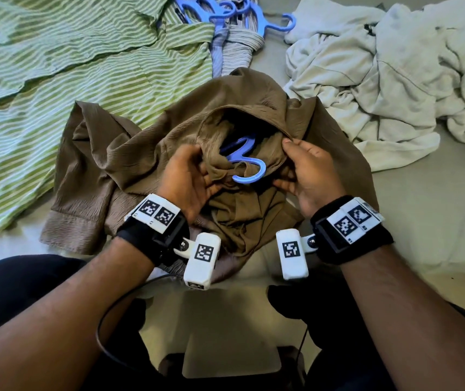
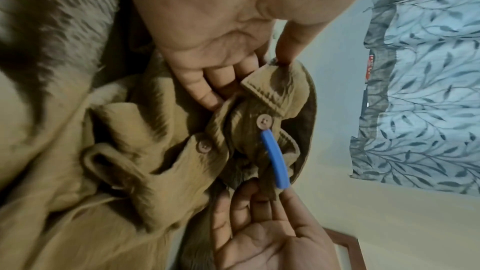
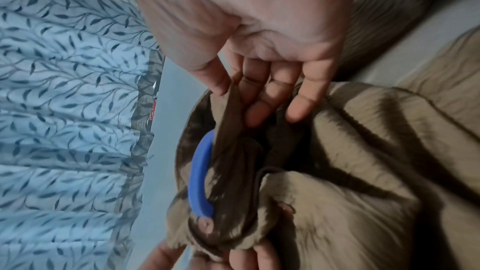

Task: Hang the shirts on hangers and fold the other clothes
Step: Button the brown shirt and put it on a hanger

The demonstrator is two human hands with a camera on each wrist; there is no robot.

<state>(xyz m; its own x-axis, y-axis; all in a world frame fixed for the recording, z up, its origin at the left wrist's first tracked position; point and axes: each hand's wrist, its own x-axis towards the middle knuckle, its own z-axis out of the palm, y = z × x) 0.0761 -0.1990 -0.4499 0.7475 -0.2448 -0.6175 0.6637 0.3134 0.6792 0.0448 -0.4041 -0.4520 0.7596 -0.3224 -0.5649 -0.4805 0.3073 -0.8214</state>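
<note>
A brown crinkled shirt (image 1: 129, 170) lies bunched in front of me on the bed. A blue hanger's hook (image 1: 246, 167) sticks out of its collar opening; the rest of the hanger is hidden inside. My left hand (image 1: 190, 180) pinches the collar fabric on the left of the hook. My right hand (image 1: 306, 170) pinches the collar edge on the right. In the left wrist view the blue hook (image 2: 276, 160) runs past two buttons of the brown shirt (image 2: 130, 171). The right wrist view has the hook (image 3: 198, 176) beside the dark collar fold of the shirt (image 3: 350, 192).
A green striped shirt (image 1: 64, 80) lies spread at the left. Several blue hangers (image 1: 225, 11) and a grey striped shirt (image 1: 237, 43) sit at the back. A heap of white clothes (image 1: 389, 77) fills the right. My dark-clad knees (image 1: 19, 286) are at the near edge.
</note>
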